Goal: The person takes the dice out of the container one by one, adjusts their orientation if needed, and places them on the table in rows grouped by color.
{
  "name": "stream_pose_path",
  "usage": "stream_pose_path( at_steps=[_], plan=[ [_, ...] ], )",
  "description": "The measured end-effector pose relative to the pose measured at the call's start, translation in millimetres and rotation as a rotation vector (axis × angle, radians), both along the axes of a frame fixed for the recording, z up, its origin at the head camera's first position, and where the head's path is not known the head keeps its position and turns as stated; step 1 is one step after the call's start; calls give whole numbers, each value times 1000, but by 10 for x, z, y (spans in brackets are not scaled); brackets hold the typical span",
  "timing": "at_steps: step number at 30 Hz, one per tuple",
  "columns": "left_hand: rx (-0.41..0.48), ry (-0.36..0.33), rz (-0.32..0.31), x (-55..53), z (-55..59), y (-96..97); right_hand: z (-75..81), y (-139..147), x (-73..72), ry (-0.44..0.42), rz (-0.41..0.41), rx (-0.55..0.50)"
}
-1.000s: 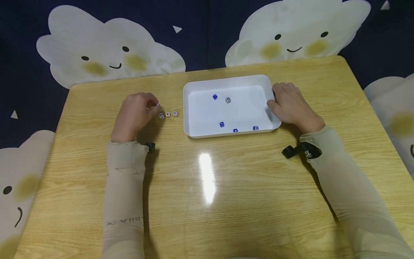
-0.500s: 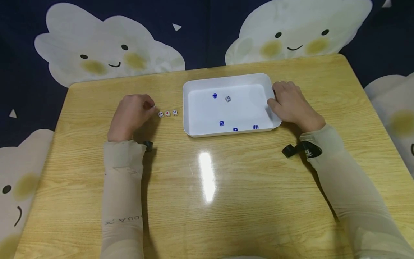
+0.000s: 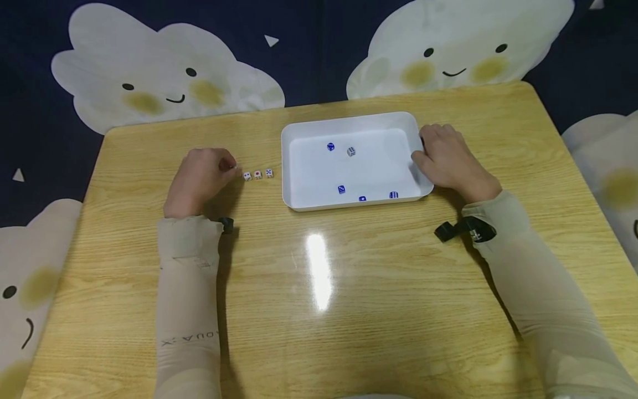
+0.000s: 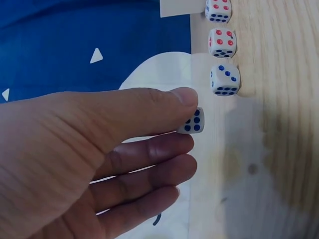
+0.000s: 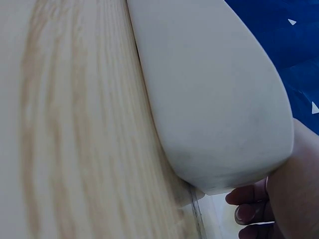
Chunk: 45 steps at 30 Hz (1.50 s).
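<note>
My left hand [image 3: 196, 180] pinches a white die [image 4: 197, 121] between thumb and index finger, the other fingers loosely bent beneath. The held die is at the left end of a short row of white dice on the table: one with blue pips on top [image 4: 225, 79], then two with red pips facing the wrist camera, a middle die [image 4: 222, 43] and a far die [image 4: 218, 10]. My right hand [image 3: 451, 163] grips the right end wall of a white tray [image 3: 374, 169], thumb over the rim. In the right wrist view the tray's outer wall [image 5: 214, 89] covers part of that hand.
Inside the tray lie several blue dice, including one near the back [image 3: 330, 147] and one toward the front [image 3: 341, 189], plus a greyish die [image 3: 351, 151]. The wooden table [image 3: 379, 293] ends at a dark curtain [image 3: 319, 55] with cloud prints.
My left hand has shifted slightly left and down toward the table, bringing the pinched die to the row's left end. My right hand and the tray have stayed in place.
</note>
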State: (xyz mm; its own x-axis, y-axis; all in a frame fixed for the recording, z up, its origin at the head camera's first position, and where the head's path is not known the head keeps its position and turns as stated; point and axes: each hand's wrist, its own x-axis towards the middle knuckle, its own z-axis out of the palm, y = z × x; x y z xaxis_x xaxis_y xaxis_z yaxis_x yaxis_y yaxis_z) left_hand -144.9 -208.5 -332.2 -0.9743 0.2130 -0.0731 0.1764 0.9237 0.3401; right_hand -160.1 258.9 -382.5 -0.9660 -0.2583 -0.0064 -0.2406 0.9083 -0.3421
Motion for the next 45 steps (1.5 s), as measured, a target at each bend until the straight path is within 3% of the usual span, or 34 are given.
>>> stream_pose_path(
  at_steps=[13,22,35,45],
  plan=[
    [-23,-105,0,-18,-19,-13,8,-1,0,2,-4,-3],
    [-11,-119,3,-2,-62,-19,0,-3,4,-12,-6,2],
    [-6,-89,-5,-11,-31,-55,16,-4,7,-30,-14,10],
    [-2,-9,21,0,-39,-64,8,12,0,-3,8,-6]
  ],
)
